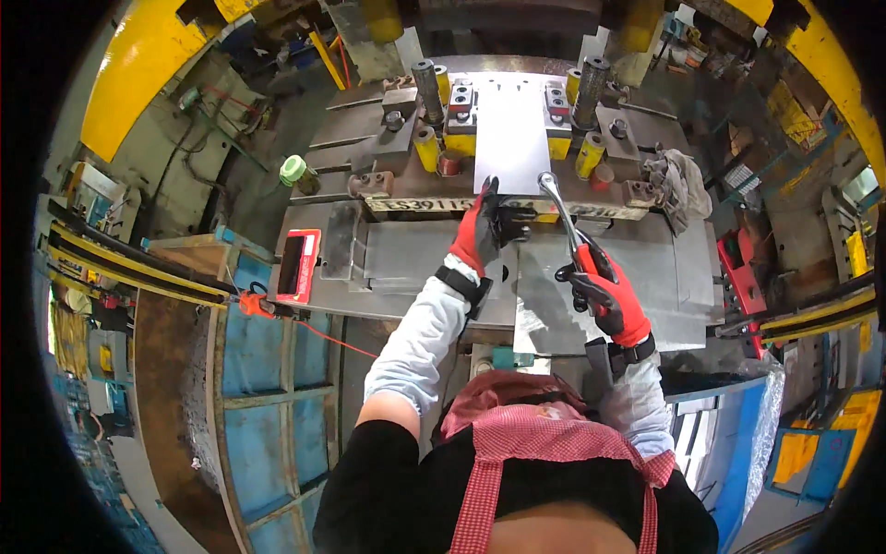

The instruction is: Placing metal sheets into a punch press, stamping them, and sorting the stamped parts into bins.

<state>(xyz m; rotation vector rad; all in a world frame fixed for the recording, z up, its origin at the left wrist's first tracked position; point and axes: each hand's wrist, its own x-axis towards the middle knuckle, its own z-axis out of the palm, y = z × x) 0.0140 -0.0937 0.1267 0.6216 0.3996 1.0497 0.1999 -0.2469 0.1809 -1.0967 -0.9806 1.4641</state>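
A long silver metal tool with a red grip and a round head [565, 222] is being gripped by the right hand [604, 288], which is being covered by a red-and-black glove. The tool's round head is being held up and forward, just beside the lower right corner of a bright white rectangular sheet [512, 129]; whether the 2 are touching cannot be told. The left hand [496, 226], in a matching glove, is being held open with its fingers spread, near the sheet's lower left corner; whether the sheet is being touched by it cannot be told either. The sheet is lying lengthwise on a heavy grey steel die [434, 189], between 2 dark upright posts [427, 92] and 2 yellow cylinders [425, 148] nearer the person. In front of the die, flat grey metal plates [420, 249] are being carried by a grey metal bench [392, 301], with a red-framed dark rectangular object [298, 268] lying toward the left end. A green-lidded jar [293, 170] is standing left of the die, and a crumpled grey cloth [683, 185] is hanging at its right end.
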